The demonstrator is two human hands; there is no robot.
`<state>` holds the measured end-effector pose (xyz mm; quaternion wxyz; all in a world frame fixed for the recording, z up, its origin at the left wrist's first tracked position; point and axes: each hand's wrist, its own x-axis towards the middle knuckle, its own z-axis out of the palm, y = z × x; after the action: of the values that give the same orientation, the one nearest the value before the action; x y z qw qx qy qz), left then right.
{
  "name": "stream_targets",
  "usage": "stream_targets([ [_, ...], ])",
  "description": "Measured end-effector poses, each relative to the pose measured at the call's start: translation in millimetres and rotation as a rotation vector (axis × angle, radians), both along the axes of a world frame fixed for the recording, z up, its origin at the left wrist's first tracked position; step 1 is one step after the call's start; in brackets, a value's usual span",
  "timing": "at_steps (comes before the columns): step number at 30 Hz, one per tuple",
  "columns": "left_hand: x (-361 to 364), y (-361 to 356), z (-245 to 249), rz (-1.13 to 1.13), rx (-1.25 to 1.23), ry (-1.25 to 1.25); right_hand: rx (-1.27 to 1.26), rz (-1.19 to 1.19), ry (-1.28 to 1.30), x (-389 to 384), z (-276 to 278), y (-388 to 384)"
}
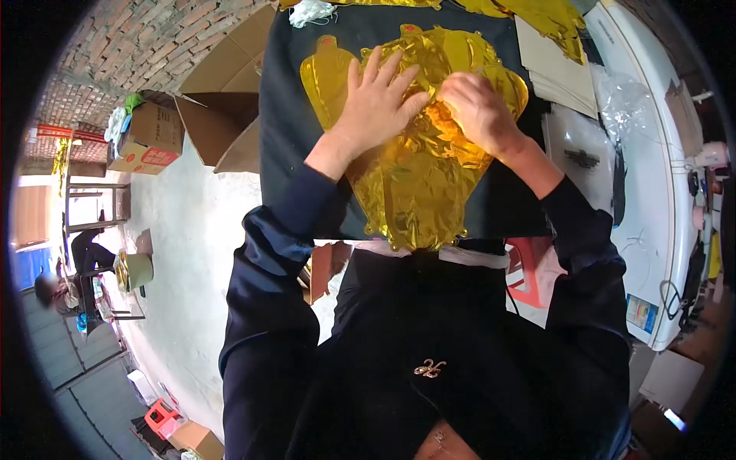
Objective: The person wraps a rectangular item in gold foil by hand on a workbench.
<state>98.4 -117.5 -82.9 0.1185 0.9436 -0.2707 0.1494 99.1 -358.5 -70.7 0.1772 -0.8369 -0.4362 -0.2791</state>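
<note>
A flat, uninflated gold foil balloon [418, 195] lies crinkled on the black-covered table in front of me, its small tabs showing along the near edge. My left hand [376, 103] rests on its upper left part, palm down with the fingers spread. On the right, my right hand [479, 111] is closed, its fingertips pinched together against the shiny foil. What sits between those fingertips is mostly hidden, but the foil bunches up around them. More gold foil pieces with rounded ends, one with a red mark [327, 40], reach out beyond my left hand.
Black cloth [287, 115] covers the table. More gold foil [552, 23] and white string [310, 11] lie at the far edge. Card sheets [556, 65] and clear plastic [621, 103] are to the right, beside a white appliance [644, 192]. Cardboard boxes [157, 134] stand left; a person [65, 295] sits farther off.
</note>
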Motion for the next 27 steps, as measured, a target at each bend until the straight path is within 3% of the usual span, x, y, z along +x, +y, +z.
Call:
stream_targets([
  [3,23.2,-4.4,7.5,-0.072,-0.064,-0.054,0.034,-0.005,0.073,-16.7,-8.9,1.0],
  [7,51.3,-18.8,-10.5,-0.146,-0.126,-0.021,-0.101,-0.005,0.074,-32.7,-15.2,13.7],
  [10,57.3,-27.6,-30.5,-0.139,-0.113,-0.12,-0.175,-0.036,0.161,-47.6,-23.3,22.9],
  [17,45.2,-35.0,-36.8,0.018,0.08,-0.06,-0.225,-0.075,0.411,-82.4,-26.4,39.9],
  [27,41.3,-38.8,-30.5,0.018,0.092,-0.058,-0.294,-0.078,0.497,-137.4,-18.6,40.5],
])
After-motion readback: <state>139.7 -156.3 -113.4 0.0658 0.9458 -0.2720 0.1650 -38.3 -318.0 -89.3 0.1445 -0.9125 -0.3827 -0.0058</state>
